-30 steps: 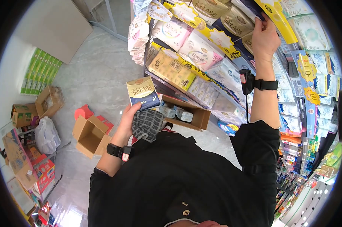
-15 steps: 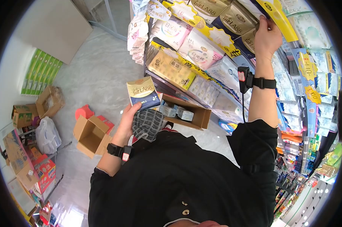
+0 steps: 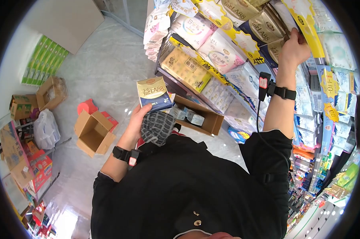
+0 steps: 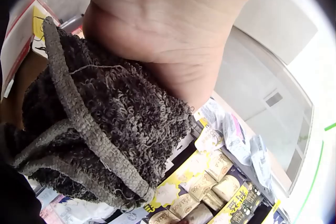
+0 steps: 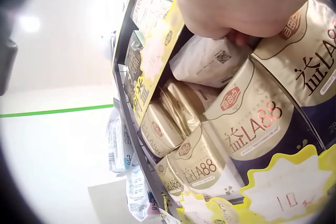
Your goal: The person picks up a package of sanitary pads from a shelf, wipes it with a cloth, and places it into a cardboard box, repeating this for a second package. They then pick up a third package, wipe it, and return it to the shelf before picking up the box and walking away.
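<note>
In the head view my left hand (image 3: 137, 121) grips a gold-and-blue pack of sanitary pads (image 3: 154, 92) by its lower edge, face up. A dark grey fuzzy cloth (image 3: 159, 129) hangs just beside that hand; in the left wrist view the same cloth (image 4: 115, 108) covers much of the picture, and the held pack is hidden. At the upper shelf, my right hand (image 3: 294, 49) holds the end of a tilted pack with a white, QR-coded face (image 5: 210, 64). Its fingers are mostly hidden. Matching gold packs (image 5: 252, 119) stand in rows beside and below it.
Yellow price cards (image 5: 283, 192) line the shelf edge. Lower shelves hold pink-white packs (image 3: 192, 32) and a yellow pack (image 3: 186, 69). A cardboard carton (image 3: 214, 124) with packs inside stands at the shelf's foot; an open box (image 3: 93, 135) sits on the floor to the left.
The head view has shifted slightly. At the shelf, my right hand has moved a little, and more of the white pack face shows beside it. My left hand keeps its pack.
</note>
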Tool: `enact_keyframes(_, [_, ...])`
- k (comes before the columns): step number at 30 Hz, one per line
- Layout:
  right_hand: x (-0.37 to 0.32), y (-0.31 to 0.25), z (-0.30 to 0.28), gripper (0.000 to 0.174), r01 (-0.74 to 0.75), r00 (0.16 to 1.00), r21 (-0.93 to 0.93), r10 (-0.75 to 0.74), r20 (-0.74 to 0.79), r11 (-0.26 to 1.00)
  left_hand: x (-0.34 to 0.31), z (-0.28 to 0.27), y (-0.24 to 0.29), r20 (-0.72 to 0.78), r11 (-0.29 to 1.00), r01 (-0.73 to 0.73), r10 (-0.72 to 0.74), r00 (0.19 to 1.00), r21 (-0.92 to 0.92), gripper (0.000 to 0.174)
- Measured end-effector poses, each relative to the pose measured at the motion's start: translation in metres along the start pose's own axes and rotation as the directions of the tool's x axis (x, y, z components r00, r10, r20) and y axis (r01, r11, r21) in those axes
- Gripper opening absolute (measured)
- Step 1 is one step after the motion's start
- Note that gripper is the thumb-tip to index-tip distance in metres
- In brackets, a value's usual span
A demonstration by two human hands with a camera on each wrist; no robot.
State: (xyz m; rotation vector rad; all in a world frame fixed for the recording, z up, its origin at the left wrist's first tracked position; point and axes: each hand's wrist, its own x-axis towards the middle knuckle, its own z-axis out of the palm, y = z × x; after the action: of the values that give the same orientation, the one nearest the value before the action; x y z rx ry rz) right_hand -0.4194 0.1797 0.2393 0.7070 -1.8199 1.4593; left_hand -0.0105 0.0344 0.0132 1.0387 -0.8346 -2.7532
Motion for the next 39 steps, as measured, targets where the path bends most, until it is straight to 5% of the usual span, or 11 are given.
enact_keyframes(2, [0.001, 0.009, -0.008, 0.024, -0.010, 0.998, -0.312, 0.027, 0.049, 0.950, -0.001, 0.000, 0.001, -0.005, 1.000, -0.001, 0.001, 1.000, -0.010, 0.046])
enact_keyframes(14, [-0.014, -0.019, -0.021, 0.040, 0.122, 0.951, -0.541, 0.057, 0.303, 0.832, 0.002, 0.020, 0.007, 0.057, 0.997, 0.040, -0.044, 0.997, 0.071, 0.048])
enact_keyframes(16, [-0.021, -0.029, -0.025, 0.046, 0.506, 0.860, -0.577, -0.323, 0.394, 0.641, 0.002, 0.023, 0.005, 0.080, 0.994, -0.014, 0.005, 0.997, 0.109, 0.047])
enact_keyframes(17, [-0.031, -0.043, -0.031, 0.047, 0.418, 0.893, -0.591, -0.194, 0.405, 0.690, 0.002, 0.025, 0.006, 0.111, 0.990, -0.039, 0.024, 0.994, 0.138, 0.047])
enact_keyframes(20, [-0.081, -0.065, -0.041, 0.047, 0.564, 0.803, -0.309, -0.422, 0.420, 0.766, 0.002, 0.033, 0.007, 0.177, 0.977, -0.047, 0.010, 0.984, 0.206, 0.047])
enact_keyframes(23, [-0.162, -0.083, -0.062, 0.059, 0.101, 0.650, -0.314, 0.176, 0.740, 0.944, 0.003, 0.049, 0.010, 0.290, 0.978, -0.100, 0.043, 0.956, 0.185, 0.044])
enact_keyframes(25, [-0.189, -0.090, -0.077, 0.068, -0.316, 0.226, -0.449, 0.526, 0.820, 0.836, 0.002, 0.064, 0.017, 0.356, 0.970, -0.100, 0.015, 0.934, 0.220, 0.044])
enact_keyframes(28, [-0.218, -0.083, -0.095, 0.052, -0.801, 0.072, -0.222, 0.459, 0.885, 0.555, 0.010, 0.083, 0.021, 0.486, 0.887, -0.230, 0.007, 0.874, 0.401, 0.047])
enact_keyframes(30, [-0.214, -0.083, -0.104, 0.045, -0.813, 0.010, -0.315, 0.552, 0.834, 0.489, 0.012, 0.101, 0.027, 0.565, 0.848, -0.258, -0.057, 0.823, 0.462, 0.052])
enact_keyframes(36, [-0.162, -0.085, -0.132, 0.029, -0.937, 0.310, 0.056, 0.746, 0.589, 0.345, 0.009, 0.162, 0.031, 0.835, 0.868, -0.369, -0.088, 0.544, 0.332, 0.073])
enact_keyframes(39, [-0.105, -0.085, -0.140, 0.026, -0.918, 0.392, 0.249, 0.800, 0.455, 0.309, 0.011, 0.165, 0.029, 0.819, 0.806, -0.394, -0.182, 0.544, 0.441, 0.068])
